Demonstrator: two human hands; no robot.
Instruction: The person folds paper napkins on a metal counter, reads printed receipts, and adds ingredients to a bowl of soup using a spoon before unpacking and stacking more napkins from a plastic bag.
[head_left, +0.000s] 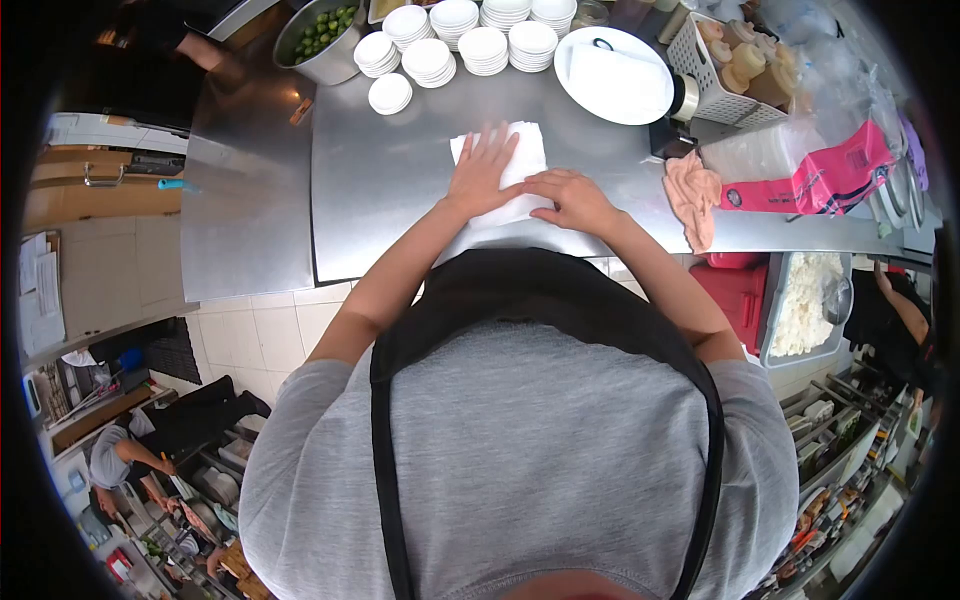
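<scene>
A folded white napkin or paper sheet (527, 150) lies on the steel counter right in front of me. My left hand (484, 174) rests flat over its middle, fingers stretched out and a little blurred. From the right, my right hand (574, 200) reaches over the sheet's right edge. Its fingers point left, close to my left thumb, and its own thumb is spread apart below them. The sheet's surface under both palms is hidden.
Stacks of small white dishes (483, 50) stand at the back, beside a pot of green produce (325, 35). An oval plate (614, 75), a basket of bottles (740, 65), a peach cloth (690, 195) and a pink package (810, 185) lie to the right. Other people work behind.
</scene>
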